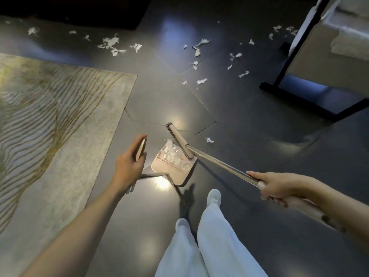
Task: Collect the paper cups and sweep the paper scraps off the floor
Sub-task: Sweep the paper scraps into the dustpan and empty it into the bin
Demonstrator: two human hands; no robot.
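dustpan (180, 179): a pale beige tray with rounded corners and a comb of teeth across its inside – it sat on the floor just ahead of the person's feet.
in the dustpan: a heap of crumpled white paper scraps (170, 154), with a small red fleck among them.
broom head (180, 141): a long, narrow beige block with dark bristles, tilted, its near end over the pan's right edge and the scraps.
broom shaft (219, 163): a slim, shiny tube that ran back to the right.
right hand (277, 188): fingers were wrapped round the shaft where it thickened into a beige grip, forefinger laid straight along it.
left hand (129, 162): fingers and thumb were curled round the top of the dustpan handle (140, 147), a flat beige grip.
loose scraps (111, 45): torn, curled white bits lay scattered across the far floor; one scrap (209, 140) lay just right of the broom head.
floor (249, 146): dark, glossy tiles with thin seams, mirroring lamp glare.
rug (50, 116): pale and flat, with wavy gold and grey lines – on the left.
stand (299, 100): a black, straight-barred frame at far right.
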